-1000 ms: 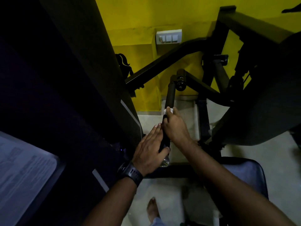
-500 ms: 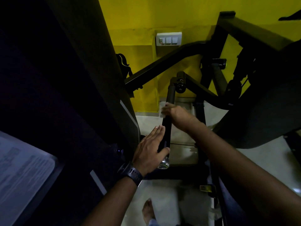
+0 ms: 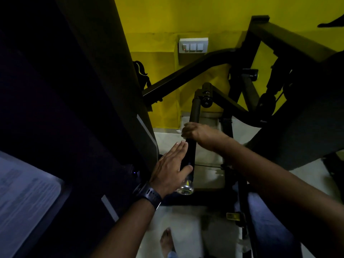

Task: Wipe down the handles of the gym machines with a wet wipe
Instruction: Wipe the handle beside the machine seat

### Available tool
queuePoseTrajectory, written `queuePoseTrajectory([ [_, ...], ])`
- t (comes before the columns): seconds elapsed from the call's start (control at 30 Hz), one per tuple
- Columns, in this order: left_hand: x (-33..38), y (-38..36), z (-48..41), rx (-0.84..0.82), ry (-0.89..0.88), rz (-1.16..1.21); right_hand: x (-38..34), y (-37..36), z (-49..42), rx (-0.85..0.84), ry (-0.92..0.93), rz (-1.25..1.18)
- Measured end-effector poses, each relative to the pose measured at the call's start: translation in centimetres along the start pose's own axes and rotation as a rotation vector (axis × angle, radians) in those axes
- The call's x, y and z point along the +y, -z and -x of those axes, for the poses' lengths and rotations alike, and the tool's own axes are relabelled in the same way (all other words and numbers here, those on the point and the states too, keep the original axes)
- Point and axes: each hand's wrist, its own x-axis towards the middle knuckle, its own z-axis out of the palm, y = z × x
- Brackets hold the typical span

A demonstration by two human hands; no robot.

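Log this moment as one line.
right hand: grips handle mid-length | left hand: straight fingers along lower handle, thumb across

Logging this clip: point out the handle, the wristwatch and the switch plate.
handle [image 3: 191, 151], head view, middle of the dark grip.
wristwatch [image 3: 149, 194], head view, its dark strap.
switch plate [image 3: 193, 46], head view, its white face.
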Motion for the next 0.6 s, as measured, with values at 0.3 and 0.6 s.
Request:
queuePoseTrajectory([
  [0.3,-0.2,-0.3,-0.6,0.018,-0.025,0.0,-4.4,-1.4,1.7,0.371,-0.658,-0.605],
  [0.6,0.2,-0.4,-0.9,0.011,-0.031,-0.02,-3.5,-3.9,-1.2,0.522,-1.126,-1.461],
])
